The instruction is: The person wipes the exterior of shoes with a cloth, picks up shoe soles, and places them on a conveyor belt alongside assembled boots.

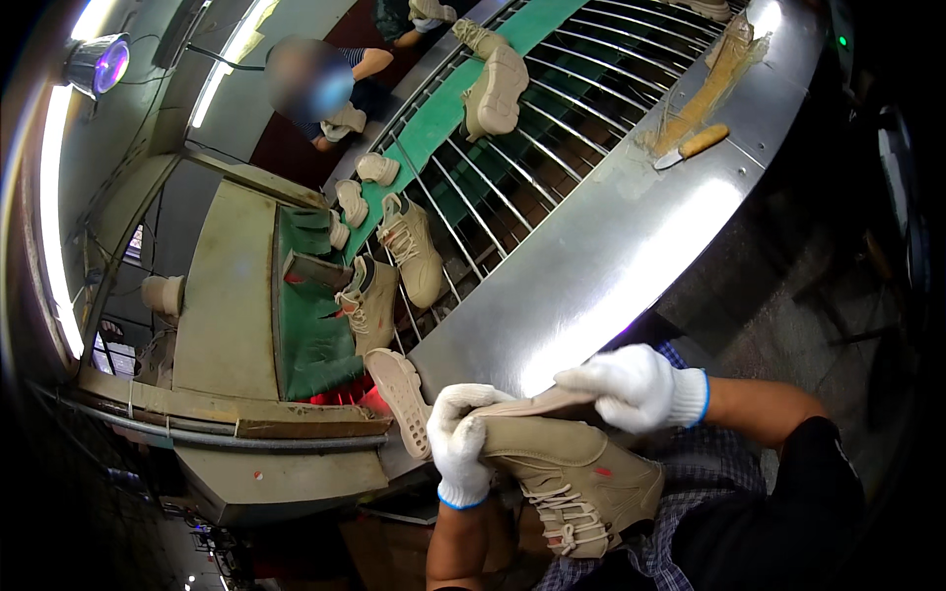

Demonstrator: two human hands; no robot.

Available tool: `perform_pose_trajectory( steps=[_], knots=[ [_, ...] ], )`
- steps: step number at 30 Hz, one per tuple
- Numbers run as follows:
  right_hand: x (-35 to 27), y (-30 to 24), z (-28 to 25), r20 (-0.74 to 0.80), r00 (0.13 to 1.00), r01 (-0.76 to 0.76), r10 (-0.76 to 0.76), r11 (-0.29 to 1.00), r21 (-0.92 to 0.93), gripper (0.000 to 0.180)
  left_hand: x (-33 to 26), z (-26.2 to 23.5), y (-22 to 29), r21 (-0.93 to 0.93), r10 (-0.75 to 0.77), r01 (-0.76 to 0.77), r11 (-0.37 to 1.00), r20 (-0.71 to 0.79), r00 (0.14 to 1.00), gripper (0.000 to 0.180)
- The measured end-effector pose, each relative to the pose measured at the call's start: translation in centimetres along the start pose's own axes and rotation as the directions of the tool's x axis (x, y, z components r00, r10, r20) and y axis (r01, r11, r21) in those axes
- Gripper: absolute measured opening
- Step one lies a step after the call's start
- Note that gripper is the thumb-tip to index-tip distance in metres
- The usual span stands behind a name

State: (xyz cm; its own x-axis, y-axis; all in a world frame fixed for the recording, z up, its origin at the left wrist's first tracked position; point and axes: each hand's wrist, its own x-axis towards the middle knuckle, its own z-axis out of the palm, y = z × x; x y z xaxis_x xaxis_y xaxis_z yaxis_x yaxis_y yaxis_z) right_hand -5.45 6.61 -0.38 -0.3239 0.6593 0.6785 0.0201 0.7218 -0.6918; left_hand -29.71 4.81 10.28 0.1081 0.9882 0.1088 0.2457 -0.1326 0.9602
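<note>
A tan lace-up boot (581, 483) lies on its side over my lap, sole side turned toward the metal bench. My left hand (459, 443), in a white knit glove, grips the boot's toe end. My right hand (636, 386), also gloved, presses a beige sole piece (540, 403) along the boot's bottom edge. A loose beige outsole (402, 396) lies tread-up just left of my left hand.
A steel bench (611, 246) curves in front of me, with a wooden-handled knife (692, 144) and glue smears at its far end. Several tan boots (412, 246) ride a green conveyor (434, 128) beside metal bars. Another person (325, 89) works at the far side.
</note>
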Motion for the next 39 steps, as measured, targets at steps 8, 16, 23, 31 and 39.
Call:
perform_pose_trajectory(
  steps=[8, 16, 23, 31, 39],
  knots=[
    [0.7, -2.2, -0.5, 0.327, 0.945, -0.027, 0.021, 1.000, 0.012, 0.074, -1.5, -1.7, -2.9, -0.273, 0.025, -0.041, 0.961, -0.062, 0.998, 0.040],
    [0.5, -1.8, 0.3, 0.356, 0.934, 0.011, -0.037, 0.997, 0.077, 0.082, -1.8, -2.0, -3.7, -0.269, 0.077, -0.103, 0.958, -0.105, 0.992, 0.036],
    [-0.6, -4.5, 1.2, 0.246, 0.966, 0.074, -0.076, 0.997, 0.016, 0.078, -2.4, -3.0, -5.1, -0.402, 0.060, -0.109, 0.909, -0.134, 0.989, 0.033],
    [3.4, -5.2, -0.4, 0.460, 0.887, -0.040, 0.047, 0.999, -0.024, 0.086, -1.3, -2.4, -2.4, -0.302, 0.097, -0.113, 0.947, -0.067, 0.993, 0.041],
    [8.4, -8.8, -0.7, 0.444, 0.853, -0.287, 0.275, 0.957, -0.042, 0.091, -1.6, -1.2, 0.2, -0.218, 0.160, -0.178, 0.960, -0.095, 0.982, 0.043]
  ],
)
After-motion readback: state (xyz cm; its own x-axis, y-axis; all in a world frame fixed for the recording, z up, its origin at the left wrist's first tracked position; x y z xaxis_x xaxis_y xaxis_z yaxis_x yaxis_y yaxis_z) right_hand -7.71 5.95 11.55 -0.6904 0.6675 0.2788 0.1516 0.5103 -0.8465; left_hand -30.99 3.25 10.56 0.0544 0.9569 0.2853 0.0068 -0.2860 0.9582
